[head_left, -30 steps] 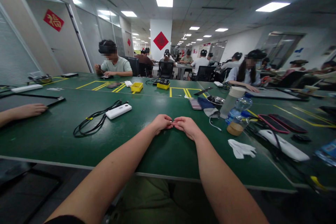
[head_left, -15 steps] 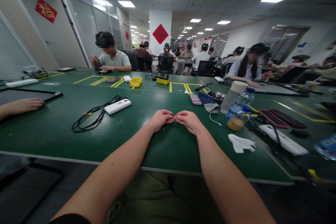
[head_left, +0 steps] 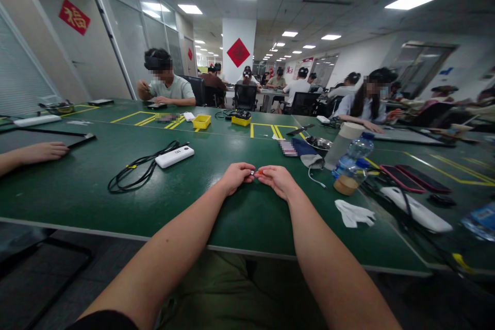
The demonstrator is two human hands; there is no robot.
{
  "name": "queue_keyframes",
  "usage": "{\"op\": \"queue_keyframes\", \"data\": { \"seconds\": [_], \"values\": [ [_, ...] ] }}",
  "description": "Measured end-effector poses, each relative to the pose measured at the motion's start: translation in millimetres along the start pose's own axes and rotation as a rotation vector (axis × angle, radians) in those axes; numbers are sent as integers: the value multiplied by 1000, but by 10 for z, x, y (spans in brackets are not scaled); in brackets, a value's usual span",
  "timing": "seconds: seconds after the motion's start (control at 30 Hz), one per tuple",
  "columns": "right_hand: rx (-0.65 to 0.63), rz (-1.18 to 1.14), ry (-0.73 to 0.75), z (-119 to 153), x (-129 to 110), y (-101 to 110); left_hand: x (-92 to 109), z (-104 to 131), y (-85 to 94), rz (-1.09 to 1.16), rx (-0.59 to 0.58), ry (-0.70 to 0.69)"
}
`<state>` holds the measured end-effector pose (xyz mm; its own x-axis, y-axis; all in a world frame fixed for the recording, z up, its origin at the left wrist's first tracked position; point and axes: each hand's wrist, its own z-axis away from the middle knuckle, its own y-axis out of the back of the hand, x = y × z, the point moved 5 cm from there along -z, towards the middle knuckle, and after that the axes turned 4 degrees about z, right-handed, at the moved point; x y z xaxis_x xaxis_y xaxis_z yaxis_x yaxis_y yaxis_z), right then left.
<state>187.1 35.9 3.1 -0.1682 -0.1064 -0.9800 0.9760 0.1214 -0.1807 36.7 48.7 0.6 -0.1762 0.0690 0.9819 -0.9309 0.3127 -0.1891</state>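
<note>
My left hand (head_left: 236,178) pinches a tiny shiny metal-looking piece (head_left: 252,172) between thumb and fingertips; its kind is too small to make out. Facing it, my right hand (head_left: 276,180) is closed at the fingertips on a small orange piece (head_left: 260,171), also too small to name. The two pieces are close together, and I cannot tell whether they touch. Both hands are low over the green table (head_left: 253,221), near its front edge.
To the left lies a white power bank (head_left: 175,157) with a coiled black cable (head_left: 129,175). On the right are a crumpled white glove or cloth (head_left: 355,213), bottles (head_left: 350,178), a grey tumbler (head_left: 343,145) and phones (head_left: 402,178). Another person's hand (head_left: 48,151) rests at far left.
The view has shifted slightly. The orange piece at my right fingertips shows more clearly now; both hands otherwise keep almost the same place.
</note>
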Motion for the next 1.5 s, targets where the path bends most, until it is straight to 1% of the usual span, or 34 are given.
{"op": "queue_keyframes", "data": {
  "seconds": [0.2, 0.47, 0.7, 0.77, 0.93, 1.0, 1.17, 1.33, 1.5],
  "values": [
    [3, 5, 9, 2, 5, -2, 17, 15, -7, 26, -7, 10],
    [-16, 50, 36, 40, -24, -66, -6, 0, 0, -22, -27, -46],
    [-15, 35, 67, 14, 2, -90, -13, -11, -3, 28, -5, -3],
    [-20, 45, 76, 7, 2, -84, 7, 4, -18, 18, -13, -25],
    [-21, 42, 93, 3, -7, -83, 47, 27, -41, -67, -21, -139],
    [-26, 22, 95, -2, -3, -89, 49, 25, -42, -72, -27, -150],
    [-34, -1, 93, -15, 5, -79, 42, 22, -26, 9, -42, -60],
    [-50, -11, 117, -5, -25, -66, 31, 21, -2, 118, -56, -25],
    [-46, 4, 98, 0, -11, -65, 12, 21, -3, 42, -75, -33]
  ]
}}
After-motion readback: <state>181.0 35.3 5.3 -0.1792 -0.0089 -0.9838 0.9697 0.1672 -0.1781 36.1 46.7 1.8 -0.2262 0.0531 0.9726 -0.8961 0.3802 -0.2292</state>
